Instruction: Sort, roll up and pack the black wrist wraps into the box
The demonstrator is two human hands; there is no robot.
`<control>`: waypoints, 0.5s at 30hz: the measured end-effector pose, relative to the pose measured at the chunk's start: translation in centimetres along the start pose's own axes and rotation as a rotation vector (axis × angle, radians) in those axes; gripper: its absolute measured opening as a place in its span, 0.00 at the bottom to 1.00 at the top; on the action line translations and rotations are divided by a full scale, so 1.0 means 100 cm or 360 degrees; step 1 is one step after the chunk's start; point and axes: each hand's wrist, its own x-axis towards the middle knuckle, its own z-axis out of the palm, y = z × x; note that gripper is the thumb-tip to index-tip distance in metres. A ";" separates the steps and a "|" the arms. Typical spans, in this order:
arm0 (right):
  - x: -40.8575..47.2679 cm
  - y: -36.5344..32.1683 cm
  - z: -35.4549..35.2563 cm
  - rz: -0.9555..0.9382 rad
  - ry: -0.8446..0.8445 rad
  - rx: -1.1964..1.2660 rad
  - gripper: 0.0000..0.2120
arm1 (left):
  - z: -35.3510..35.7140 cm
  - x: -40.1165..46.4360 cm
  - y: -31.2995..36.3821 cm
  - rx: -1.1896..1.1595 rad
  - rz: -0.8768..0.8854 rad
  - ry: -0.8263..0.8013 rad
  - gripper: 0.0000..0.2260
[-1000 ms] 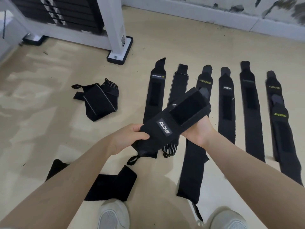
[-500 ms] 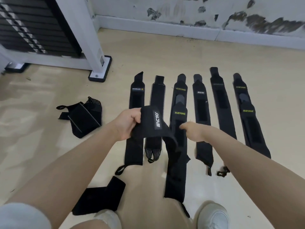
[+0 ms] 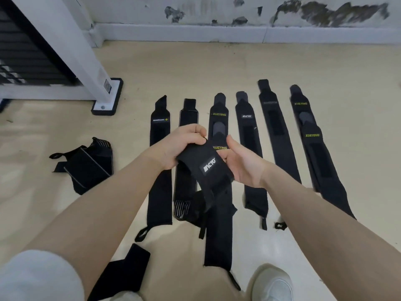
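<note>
Two bare hands meet over the floor [image 3: 217, 68], sharing one black wrap [image 3: 205, 164] with a white logo patch facing up. The left hand [image 3: 180, 145] has its fingers curled round the wrap's upper end, knuckles high. The right hand [image 3: 240, 164] cups the wrap's other side, thumb raised above the band and fingers bent under its edge, so both hands grip it. From the grip the band's loose tail hangs down toward the person, folding once.

Just beyond and beneath the grip, a row of wraps [image 3: 248, 153] lies flat and side by side on the floor, their narrow tabs pointing toward the wall [image 3: 217, 9]. Two of these lie left of the grip, one passes directly under it with yellow lettering, and three stretch out to the right, the farthest one [image 3: 314, 148] also lettered in yellow. Well to the left of the grip sits a crumpled bundle of wraps [image 3: 86, 164], apart from the row. Nearer the person, below and left of the grip, another loose wrap [image 3: 123, 272] lies on the floor beside the left forearm. A white shoe [image 3: 273, 285] shows below the right forearm. Far left and beyond the grip stands a white machine post [image 3: 82, 51] on a black-edged foot. No box can be seen.
</note>
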 end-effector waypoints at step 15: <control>-0.012 0.007 -0.064 -0.0721 0.0470 0.0444 0.24 | 0.070 0.055 -0.066 -0.0698 -0.0543 -0.0154 0.37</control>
